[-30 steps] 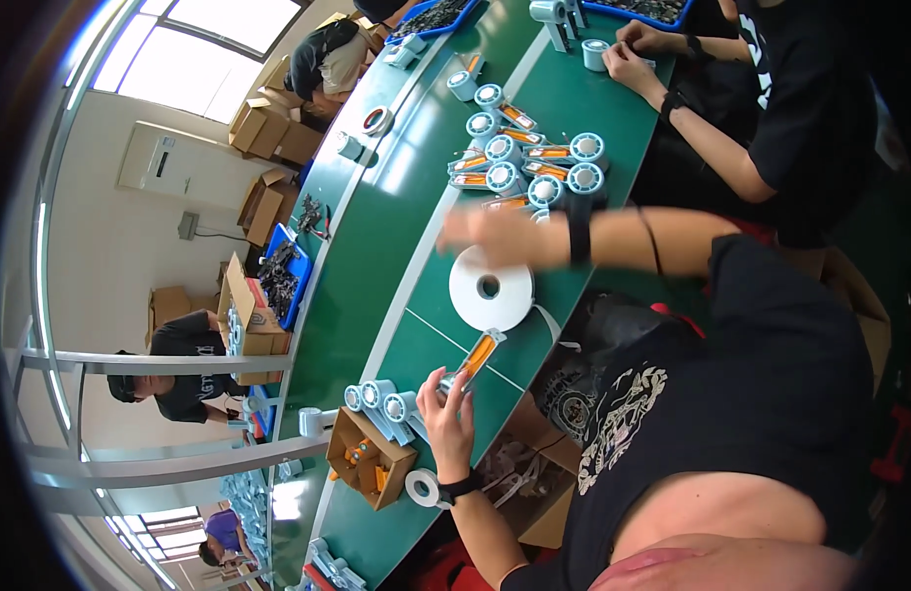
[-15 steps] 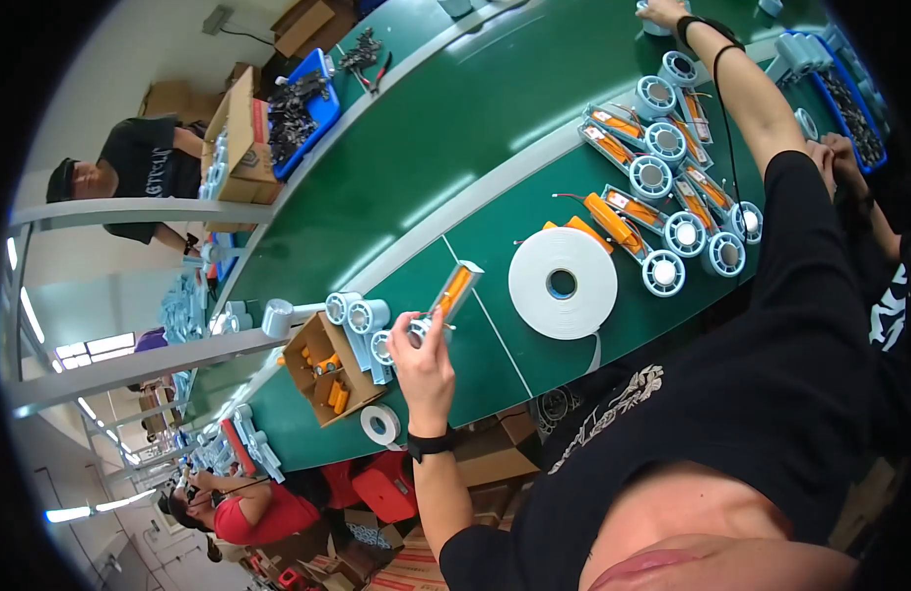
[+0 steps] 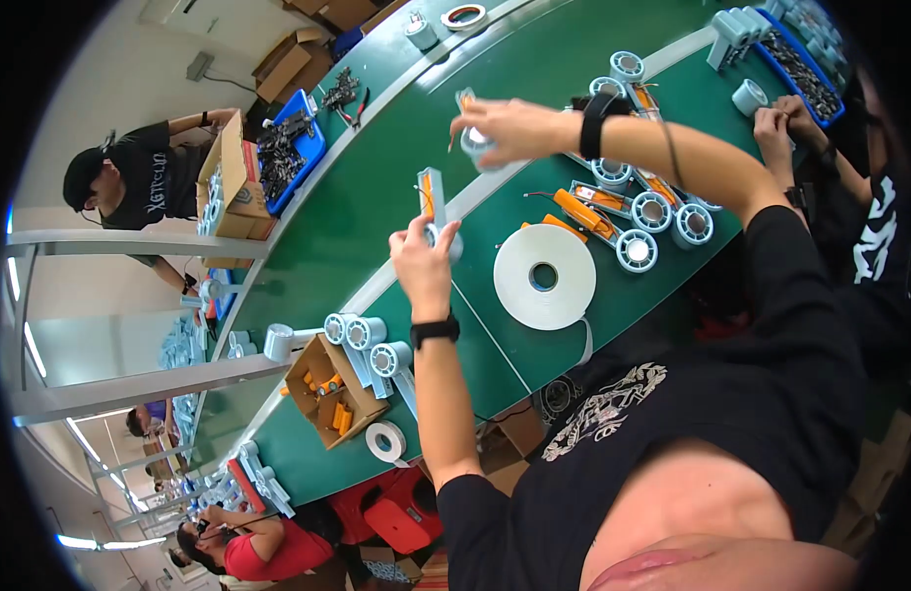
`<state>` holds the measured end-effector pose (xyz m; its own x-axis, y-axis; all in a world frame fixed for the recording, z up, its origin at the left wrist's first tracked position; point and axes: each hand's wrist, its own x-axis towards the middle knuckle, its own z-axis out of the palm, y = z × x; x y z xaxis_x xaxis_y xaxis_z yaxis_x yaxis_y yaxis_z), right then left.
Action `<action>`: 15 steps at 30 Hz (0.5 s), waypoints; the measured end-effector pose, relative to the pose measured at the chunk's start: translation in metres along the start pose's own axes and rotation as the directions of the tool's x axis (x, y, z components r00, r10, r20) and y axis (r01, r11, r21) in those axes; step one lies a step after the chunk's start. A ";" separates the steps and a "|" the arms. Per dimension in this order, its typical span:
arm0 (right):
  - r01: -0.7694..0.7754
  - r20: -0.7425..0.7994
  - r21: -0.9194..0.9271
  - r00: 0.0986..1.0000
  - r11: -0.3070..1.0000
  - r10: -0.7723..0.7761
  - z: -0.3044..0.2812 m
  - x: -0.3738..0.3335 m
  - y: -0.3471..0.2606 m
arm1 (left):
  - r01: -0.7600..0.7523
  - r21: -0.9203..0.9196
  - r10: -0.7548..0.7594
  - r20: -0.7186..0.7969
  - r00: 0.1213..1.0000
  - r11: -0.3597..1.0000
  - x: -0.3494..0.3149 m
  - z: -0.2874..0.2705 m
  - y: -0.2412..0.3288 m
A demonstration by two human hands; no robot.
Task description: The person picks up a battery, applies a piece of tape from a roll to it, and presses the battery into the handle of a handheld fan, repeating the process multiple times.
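Observation:
Over the green bench, my left hand (image 3: 423, 264) is closed round the round head of a light-blue handheld fan body (image 3: 432, 197); its handle points away and shows an orange cell inside. My right hand (image 3: 519, 130) reaches across from the right, holding another light-blue fan body (image 3: 476, 144), smeared by motion, with a thin wire beside it. A large roll of white tape (image 3: 514, 281) lies flat just nearer than both hands. Right of the roll, orange cylindrical battery cells (image 3: 583, 211) lie beside several fan bodies (image 3: 638, 250), some with orange cells in their handles.
On the left stand a cardboard box (image 3: 355, 412) with orange cells, more fan bodies (image 3: 384, 361) and a small tape roll (image 3: 384, 441). A metal rail (image 3: 475, 192) crosses the bench. Co-workers' hands (image 3: 782, 123) work at the right by a blue tray (image 3: 820, 110). Another person stands far left.
My right hand has come from the far right to the middle, now with a fan body in it. My left hand has moved farther away with its fan body. The view has shifted slightly.

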<state>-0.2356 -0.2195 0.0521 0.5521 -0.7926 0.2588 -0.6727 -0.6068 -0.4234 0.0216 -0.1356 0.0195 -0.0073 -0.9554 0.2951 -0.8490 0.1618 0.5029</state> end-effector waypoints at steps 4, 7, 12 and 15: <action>0.004 0.050 -0.007 0.999 1.000 -0.003 0.022 -0.007 -0.004 | 0.075 -0.031 -0.070 0.142 0.987 0.997 0.031 0.028 0.017; -0.027 0.065 -0.032 0.997 0.999 0.029 0.021 -0.017 -0.002 | 0.124 -0.101 -0.094 0.261 0.961 0.987 0.042 0.045 0.029; -0.013 0.101 -0.080 0.995 0.997 0.021 0.023 -0.033 0.009 | 0.016 -0.108 0.027 0.386 0.922 0.994 0.054 0.065 0.054; -0.030 0.164 -0.090 0.985 0.995 0.045 0.021 -0.038 0.003 | -0.064 -0.020 0.067 0.380 0.922 0.998 0.050 0.069 0.059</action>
<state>-0.2484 -0.1897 0.0223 0.5947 -0.7985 0.0932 -0.7309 -0.5854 -0.3510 -0.0657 -0.1904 0.0078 -0.2645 -0.9644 -0.0030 -0.8361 0.2278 0.4990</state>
